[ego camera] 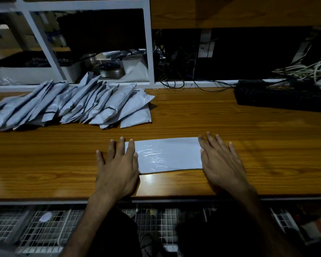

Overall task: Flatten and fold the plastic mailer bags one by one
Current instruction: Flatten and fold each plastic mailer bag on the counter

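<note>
Both flat: left hand (pixel 117 165) and right hand (pixel 220 162) press mailer bag (pixel 168 155) ends.

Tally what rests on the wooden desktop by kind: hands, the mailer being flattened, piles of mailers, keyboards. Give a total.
Hands: 2, left hand and right hand, both flat
Mailer being flattened: 1
Pile of mailers: 1, individual bags overlap too much to count
Keyboard: 1
Total: 5

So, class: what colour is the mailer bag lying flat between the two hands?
Pale grey-white and glossy mailer bag, seen in the head view.
</note>
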